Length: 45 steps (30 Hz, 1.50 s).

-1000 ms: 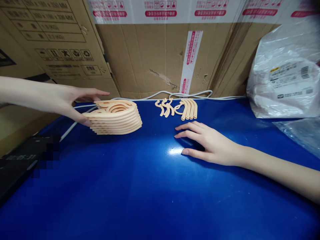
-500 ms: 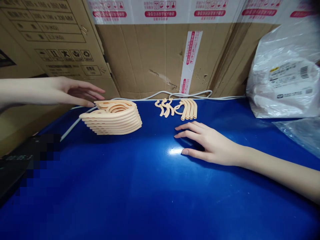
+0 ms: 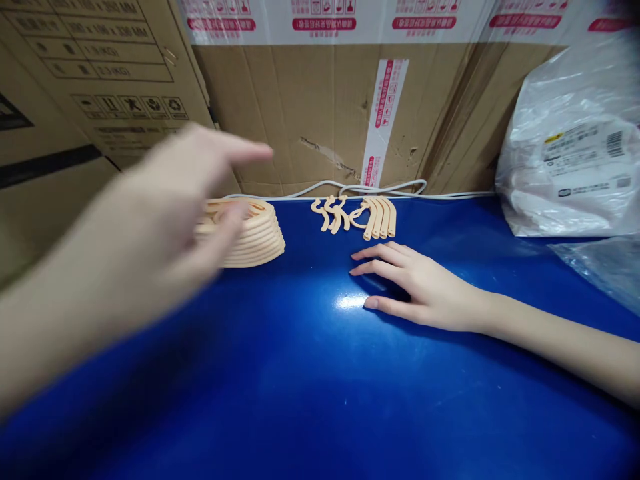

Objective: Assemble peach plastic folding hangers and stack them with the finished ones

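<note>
A stack of several peach plastic curved pieces [image 3: 257,235] lies on the blue table [image 3: 310,373] at the back left. My left hand [image 3: 175,200] is raised close to the camera in front of that stack, blurred by motion, fingers apart and holding nothing. My right hand [image 3: 420,287] rests flat on the table, fingers spread, empty. Just beyond its fingertips lies a small row of peach hook-shaped pieces [image 3: 373,217].
Cardboard boxes [image 3: 320,107] wall off the back and left. A white cable [image 3: 380,190] runs along the table's far edge. A white plastic bag with labels [image 3: 575,153] sits at the right, with a clear bag [image 3: 600,267] in front of it.
My left hand let go of the stack, lifted off it and swung up toward the camera, now covering the stack's left part. My right hand has not moved.
</note>
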{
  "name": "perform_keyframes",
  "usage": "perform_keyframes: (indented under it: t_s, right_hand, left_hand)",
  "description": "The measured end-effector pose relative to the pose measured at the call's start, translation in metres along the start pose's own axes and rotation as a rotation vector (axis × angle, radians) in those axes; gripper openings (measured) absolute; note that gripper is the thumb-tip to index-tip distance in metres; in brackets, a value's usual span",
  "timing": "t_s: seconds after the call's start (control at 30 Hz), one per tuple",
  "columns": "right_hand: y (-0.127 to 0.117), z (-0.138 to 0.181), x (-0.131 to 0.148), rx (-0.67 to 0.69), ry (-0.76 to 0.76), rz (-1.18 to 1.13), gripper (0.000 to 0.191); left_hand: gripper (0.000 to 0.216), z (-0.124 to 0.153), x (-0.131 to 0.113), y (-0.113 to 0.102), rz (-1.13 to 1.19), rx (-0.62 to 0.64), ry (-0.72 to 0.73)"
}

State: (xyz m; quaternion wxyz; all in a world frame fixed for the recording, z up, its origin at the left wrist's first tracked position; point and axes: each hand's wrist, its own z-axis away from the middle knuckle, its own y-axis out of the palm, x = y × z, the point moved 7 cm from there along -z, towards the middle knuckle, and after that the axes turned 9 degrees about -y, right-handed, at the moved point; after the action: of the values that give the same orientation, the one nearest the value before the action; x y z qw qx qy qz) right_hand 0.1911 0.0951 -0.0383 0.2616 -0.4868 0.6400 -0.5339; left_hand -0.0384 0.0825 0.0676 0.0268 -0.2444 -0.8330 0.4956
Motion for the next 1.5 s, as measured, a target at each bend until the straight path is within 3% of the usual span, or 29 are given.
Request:
perform_keyframes:
  t_s: [0.07, 0.13, 0.27, 0.37, 1.03, 1.33, 1.4, 1.5]
  right_hand:
    - [0.000, 0.000, 0.000, -0.001, -0.004, 0.006, 0.042]
    - [0.000, 0.001, 0.001, -0.006, -0.008, 0.016, 0.042]
    - [0.000, 0.002, 0.003, -0.010, -0.018, 0.027, 0.043]
    - [0.000, 0.002, 0.003, -0.008, -0.017, 0.025, 0.043]
    - [0.000, 0.001, 0.002, 0.001, 0.001, 0.001, 0.044]
    - [-0.001, 0.002, 0.001, 0.000, 0.005, -0.002, 0.041]
    - [-0.003, 0.001, 0.002, -0.023, 0.006, -0.026, 0.040]
    - [-0.017, 0.002, -0.004, -0.171, 0.067, -0.008, 0.036]
  left_hand:
    - [0.044, 0.021, -0.045, 0.030, -0.057, 0.094, 0.120]
    - [0.045, 0.035, -0.067, 0.060, -0.079, 0.172, 0.176]
    - [0.046, 0.040, -0.062, 0.105, -0.107, 0.319, 0.156]
    - [0.047, 0.035, -0.050, 0.119, -0.105, 0.374, 0.100]
    - [0.056, 0.038, -0.034, 0.127, 0.030, 0.469, 0.024]
    - [0.057, 0.039, -0.036, 0.127, -0.003, 0.442, 0.078]
    - [0.057, 0.039, -0.036, 0.126, -0.011, 0.432, 0.085]
    - [0.056, 0.038, -0.036, 0.126, -0.027, 0.433, 0.090]
